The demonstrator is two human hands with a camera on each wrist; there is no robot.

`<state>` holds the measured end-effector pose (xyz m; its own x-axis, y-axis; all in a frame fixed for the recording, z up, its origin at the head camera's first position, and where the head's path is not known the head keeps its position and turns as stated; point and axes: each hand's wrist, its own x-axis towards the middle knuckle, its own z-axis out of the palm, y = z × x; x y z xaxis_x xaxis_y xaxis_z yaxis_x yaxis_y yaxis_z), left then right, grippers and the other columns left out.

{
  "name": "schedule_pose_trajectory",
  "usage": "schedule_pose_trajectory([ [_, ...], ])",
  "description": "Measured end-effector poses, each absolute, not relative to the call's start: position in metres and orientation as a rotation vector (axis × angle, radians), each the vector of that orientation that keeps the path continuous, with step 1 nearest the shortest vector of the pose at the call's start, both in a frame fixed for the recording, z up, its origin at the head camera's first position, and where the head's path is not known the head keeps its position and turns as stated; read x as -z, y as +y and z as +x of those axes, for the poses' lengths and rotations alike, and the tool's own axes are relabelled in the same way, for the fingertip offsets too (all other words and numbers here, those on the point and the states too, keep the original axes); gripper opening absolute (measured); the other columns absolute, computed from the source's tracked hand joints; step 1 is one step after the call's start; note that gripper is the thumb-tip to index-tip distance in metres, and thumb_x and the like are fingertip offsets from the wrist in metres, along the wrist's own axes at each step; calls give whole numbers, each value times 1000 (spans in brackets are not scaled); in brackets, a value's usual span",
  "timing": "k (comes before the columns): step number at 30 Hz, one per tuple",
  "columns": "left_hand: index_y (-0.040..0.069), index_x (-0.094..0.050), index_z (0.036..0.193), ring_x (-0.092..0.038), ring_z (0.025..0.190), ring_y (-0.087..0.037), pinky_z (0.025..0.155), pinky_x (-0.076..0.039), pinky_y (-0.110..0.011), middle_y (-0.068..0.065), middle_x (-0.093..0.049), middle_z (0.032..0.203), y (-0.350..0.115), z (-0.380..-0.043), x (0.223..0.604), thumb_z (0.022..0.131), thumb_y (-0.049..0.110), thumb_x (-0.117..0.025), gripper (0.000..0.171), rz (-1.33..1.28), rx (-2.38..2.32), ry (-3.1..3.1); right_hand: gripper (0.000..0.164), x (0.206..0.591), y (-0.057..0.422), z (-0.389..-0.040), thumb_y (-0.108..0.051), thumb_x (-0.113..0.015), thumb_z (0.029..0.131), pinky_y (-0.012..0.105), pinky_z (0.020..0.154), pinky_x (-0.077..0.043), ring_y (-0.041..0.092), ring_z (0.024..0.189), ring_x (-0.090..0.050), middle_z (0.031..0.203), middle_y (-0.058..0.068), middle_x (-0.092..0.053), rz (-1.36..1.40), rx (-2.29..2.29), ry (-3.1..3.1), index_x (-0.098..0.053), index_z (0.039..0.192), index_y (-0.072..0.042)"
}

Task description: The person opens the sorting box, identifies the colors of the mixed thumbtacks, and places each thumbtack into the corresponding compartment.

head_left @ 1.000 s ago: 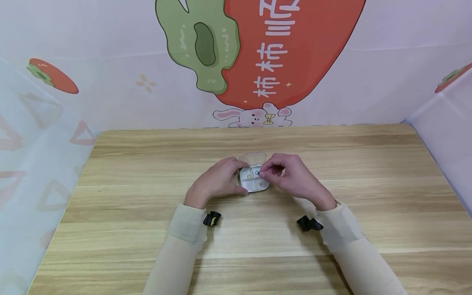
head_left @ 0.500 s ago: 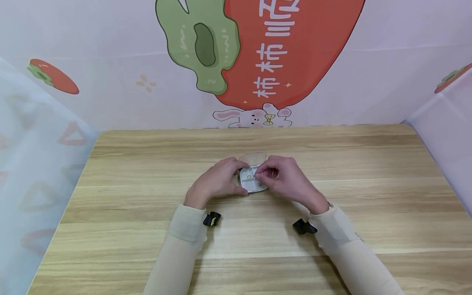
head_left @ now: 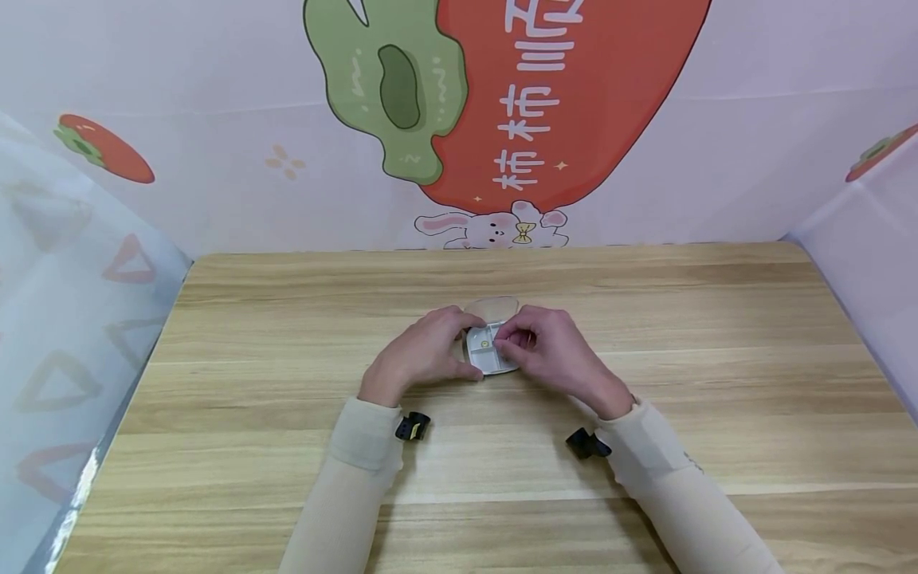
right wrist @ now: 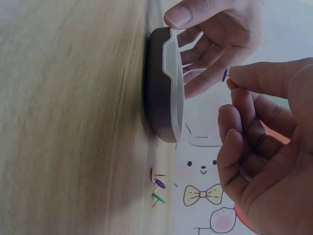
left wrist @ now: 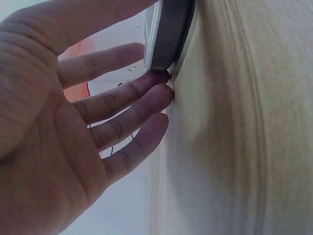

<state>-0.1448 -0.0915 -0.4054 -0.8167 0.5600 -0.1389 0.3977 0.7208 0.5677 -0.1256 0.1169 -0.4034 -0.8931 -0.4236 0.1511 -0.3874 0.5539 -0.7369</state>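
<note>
A small white compartment box (head_left: 484, 360) with a dark outer shell lies on the table, its clear lid (head_left: 492, 307) tipped open at the far side. My left hand (head_left: 421, 351) holds the box's left end between thumb and fingers. Over the box's right half, my right hand (head_left: 555, 351) pinches a purple thumbtack (right wrist: 225, 75) between thumb and forefinger. A small yellow piece (head_left: 484, 344) sits in the far left compartment. My right fingers cover part of the right-hand compartments in the head view.
Several loose thumbtacks lie on the table beyond the box in the right wrist view: a pink one (right wrist: 153, 175), a purple one (right wrist: 160, 184) and a green one (right wrist: 158, 198). A printed cloth (head_left: 251, 183) hangs behind the wooden table (head_left: 287, 319).
My right hand has shifted left and slightly nearer, further over the box, covering more of its right half. My left hand and the box have stayed put.
</note>
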Motion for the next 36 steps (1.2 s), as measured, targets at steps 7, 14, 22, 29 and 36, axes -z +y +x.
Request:
schedule_pose_trajectory([
  [7, 15, -59, 120, -51, 92, -11, 79, -39, -22, 5, -56, 107, -92, -145, 406, 65, 37, -81, 64, 752, -778, 2623, 4, 407, 111, -124, -23, -68, 82, 25, 59, -43, 9, 69, -50, 77, -9, -54, -734, 1186, 2762, -67, 82, -18],
  [14, 16, -59, 119, -51, 91, -12, 78, -40, -23, 5, -56, 106, -93, -145, 408, 65, 37, -81, 62, 753, -798, 2619, 4, 413, 105, -122, -22, -67, 81, 23, 59, -42, 7, 67, -49, 76, -11, -53, -753, 1064, 2799, -65, 80, -19],
  [22, 16, -59, 119, -51, 92, -12, 80, -39, -24, 5, -56, 108, -93, -145, 408, 65, 36, -81, 62, 767, -802, 2616, 4, 417, 102, -122, -22, -68, 80, 23, 59, -41, 6, 66, -48, 75, -11, -52, -756, 957, 2847, -64, 78, -22],
  [29, 15, -60, 119, -51, 93, -12, 81, -40, -23, 5, -56, 107, -94, -144, 408, 64, 35, -81, 62, 767, -820, 2613, 3, 420, 101, -122, -22, -67, 80, 23, 59, -41, 6, 65, -48, 75, -12, -52, -786, 936, 2850, -65, 79, -20],
  [36, 16, -60, 119, -52, 92, -12, 80, -40, -23, 5, -56, 107, -94, -144, 408, 64, 35, -81, 62, 757, -827, 2615, 3, 421, 101, -122, -22, -68, 80, 23, 59, -41, 5, 65, -48, 75, -12, -52, -809, 921, 2839, -66, 80, -19],
])
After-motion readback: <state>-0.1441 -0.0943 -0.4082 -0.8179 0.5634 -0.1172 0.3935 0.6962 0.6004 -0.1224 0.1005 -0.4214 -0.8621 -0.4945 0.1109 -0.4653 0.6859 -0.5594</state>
